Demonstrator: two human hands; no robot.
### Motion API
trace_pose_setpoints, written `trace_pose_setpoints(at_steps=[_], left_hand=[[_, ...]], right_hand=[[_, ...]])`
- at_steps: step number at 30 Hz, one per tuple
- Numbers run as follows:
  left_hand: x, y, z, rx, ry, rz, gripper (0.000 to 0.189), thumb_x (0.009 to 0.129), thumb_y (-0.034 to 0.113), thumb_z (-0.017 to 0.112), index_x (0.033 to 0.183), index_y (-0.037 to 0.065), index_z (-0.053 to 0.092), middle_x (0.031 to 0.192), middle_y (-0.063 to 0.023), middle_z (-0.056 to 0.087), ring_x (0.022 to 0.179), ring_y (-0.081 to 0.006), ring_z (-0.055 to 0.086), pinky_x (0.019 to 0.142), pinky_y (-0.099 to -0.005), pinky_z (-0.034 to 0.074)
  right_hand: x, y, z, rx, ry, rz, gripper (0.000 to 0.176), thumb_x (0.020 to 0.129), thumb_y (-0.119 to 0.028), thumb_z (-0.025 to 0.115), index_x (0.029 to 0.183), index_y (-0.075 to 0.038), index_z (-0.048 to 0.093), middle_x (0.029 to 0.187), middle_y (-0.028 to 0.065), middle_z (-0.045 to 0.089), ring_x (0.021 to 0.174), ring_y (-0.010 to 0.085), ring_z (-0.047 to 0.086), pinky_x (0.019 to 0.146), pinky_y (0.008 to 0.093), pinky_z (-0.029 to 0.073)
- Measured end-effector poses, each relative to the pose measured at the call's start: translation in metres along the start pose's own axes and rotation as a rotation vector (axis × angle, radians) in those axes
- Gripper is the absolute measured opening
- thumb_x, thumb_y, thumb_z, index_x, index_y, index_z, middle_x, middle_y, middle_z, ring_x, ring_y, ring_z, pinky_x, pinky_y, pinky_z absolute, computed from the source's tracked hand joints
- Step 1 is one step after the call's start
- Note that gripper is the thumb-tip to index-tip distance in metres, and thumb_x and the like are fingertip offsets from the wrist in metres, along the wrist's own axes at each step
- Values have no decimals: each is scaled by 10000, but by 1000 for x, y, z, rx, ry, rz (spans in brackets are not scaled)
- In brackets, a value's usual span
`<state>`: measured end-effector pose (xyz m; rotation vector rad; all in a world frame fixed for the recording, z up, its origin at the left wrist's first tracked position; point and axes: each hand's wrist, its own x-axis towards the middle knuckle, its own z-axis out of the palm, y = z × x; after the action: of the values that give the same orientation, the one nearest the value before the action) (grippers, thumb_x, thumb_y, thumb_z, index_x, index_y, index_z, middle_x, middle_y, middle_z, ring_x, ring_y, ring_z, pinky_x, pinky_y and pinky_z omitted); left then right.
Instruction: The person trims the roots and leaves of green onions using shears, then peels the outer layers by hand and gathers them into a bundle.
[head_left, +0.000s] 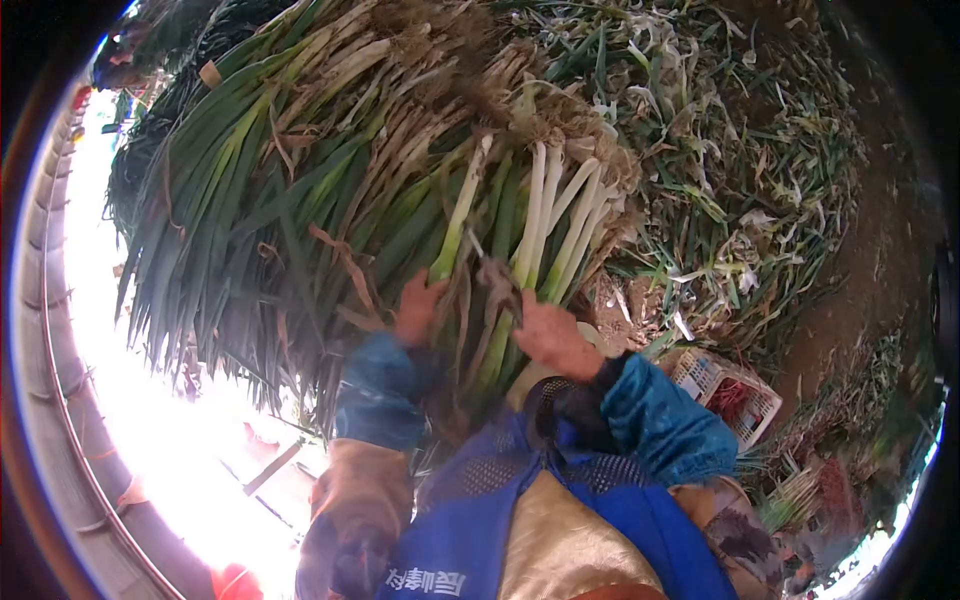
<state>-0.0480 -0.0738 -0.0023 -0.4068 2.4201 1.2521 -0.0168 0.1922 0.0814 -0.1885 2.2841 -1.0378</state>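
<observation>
My left hand [420, 308] is closed around the lower green part of a leek [463, 205], whose white end points up and away from me. My right hand [555, 335] is closed on a tool [498, 285] with a thin metal tip that touches or nearly touches the leek's leaves; its exact shape is blurred. Several leeks with bare white stalks [540, 205] lie side by side just beyond my right hand. Past both hands spreads a large pile of leeks [240, 220] with dry brown outer leaves and roots.
Stripped leaves and scraps [720, 170] cover the ground at the upper right. A white plastic basket [697, 375] holding red strands stands right of my right sleeve. More leeks [795, 495] lie at the lower right. Bright light washes out the left side.
</observation>
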Motion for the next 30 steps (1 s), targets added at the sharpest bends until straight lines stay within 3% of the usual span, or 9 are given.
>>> trace_pose_setpoints(at_steps=[3,6,9,11,13,16,20,24,30], left_hand=[[-19,40,-33,-388,-195,-307,317,834,219,552,994,-55,569,876,-144,618,784,-208,597,690,-329,447],[-17,44,-28,-542,-123,-311,289,857,184,520,989,-69,565,837,-89,608,761,-125,565,663,-270,442],[-10,22,-20,-650,-260,-356,274,874,188,505,1000,-45,572,818,-95,617,743,-163,579,662,-296,446],[4,-11,-18,98,-188,501,261,869,187,508,990,-31,584,820,-118,624,738,-224,594,674,-327,453],[6,-3,-19,360,-201,613,259,857,193,514,990,-15,591,837,-147,624,746,-292,595,691,-365,455],[12,4,-20,206,-381,77,273,834,212,521,1002,7,588,882,-188,614,783,-381,571,710,-421,446],[25,-6,-26,521,-555,198,281,828,233,525,1000,17,577,891,-205,600,824,-406,554,717,-442,439],[22,-8,-4,430,-318,-218,287,826,252,539,986,15,562,854,-205,588,848,-389,556,733,-439,439],[5,72,-3,848,24,167,328,806,268,568,990,1,521,834,-236,572,876,-362,564,759,-458,446]], right_hand=[[13,-6,-6,-65,-60,14,627,751,-245,567,1216,82,302,719,244,567,710,429,570,615,495,454],[-29,-27,-12,-16,-191,17,629,751,-250,576,1207,91,310,730,247,568,715,437,567,626,492,456],[-56,-31,-12,-17,-193,-36,543,764,-258,567,1136,64,338,731,260,562,716,445,556,631,489,453],[-54,-25,-14,-7,-197,-27,528,768,-264,563,1125,54,337,742,262,563,724,443,553,632,490,449],[-40,-14,-16,15,-206,5,533,770,-272,562,1131,45,331,757,262,565,731,439,550,631,491,444],[-46,-21,-30,6,-227,87,524,772,-285,562,1108,46,334,769,254,565,728,435,542,625,495,437],[-58,-21,-17,-102,-223,-25,540,771,-237,552,1146,78,323,748,262,578,710,431,573,623,496,453],[-38,-8,-15,-118,-115,-102,656,792,-283,553,1244,110,285,835,251,555,759,394,545,667,449,436],[-49,20,-11,-70,-51,-173,673,785,-279,586,1239,140,319,881,255,541,767,366,534,670,413,425]])
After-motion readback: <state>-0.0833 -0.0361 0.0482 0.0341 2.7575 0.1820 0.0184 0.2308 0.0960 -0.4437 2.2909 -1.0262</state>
